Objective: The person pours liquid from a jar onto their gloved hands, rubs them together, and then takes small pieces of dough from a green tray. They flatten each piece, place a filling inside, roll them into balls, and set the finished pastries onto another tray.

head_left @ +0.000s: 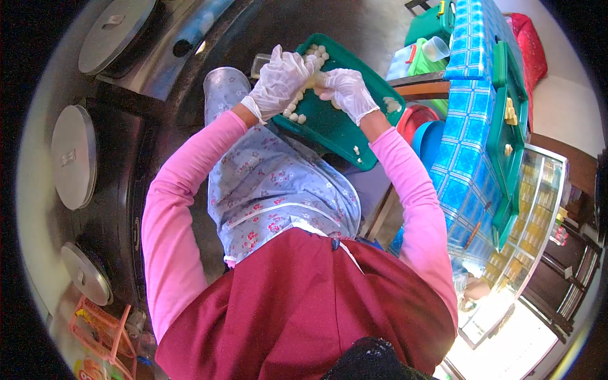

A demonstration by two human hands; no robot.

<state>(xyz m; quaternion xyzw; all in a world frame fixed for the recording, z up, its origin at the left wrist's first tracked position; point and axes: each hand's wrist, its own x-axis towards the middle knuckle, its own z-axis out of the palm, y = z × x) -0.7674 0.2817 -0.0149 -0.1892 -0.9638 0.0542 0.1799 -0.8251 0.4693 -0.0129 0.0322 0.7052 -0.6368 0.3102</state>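
Both my hands wear thin whitish see-through gloves and meet over a green tray that rests near my lap. My left hand is closed at the tray's left side, its fingers bent toward a pale, soft-looking piece of dough. From the other side my right hand pinches the same dough; the fingers partly hide it. Small white dough balls lie in rows along the tray's left part, and more are behind my hands. White scraps stick to the tray's right side.
Round-lidded metal containers line the left. To the right, a table with a blue checked cloth carries another green tray with pale pieces. Red and blue basins sit beneath its edge. An orange basket is at lower left.
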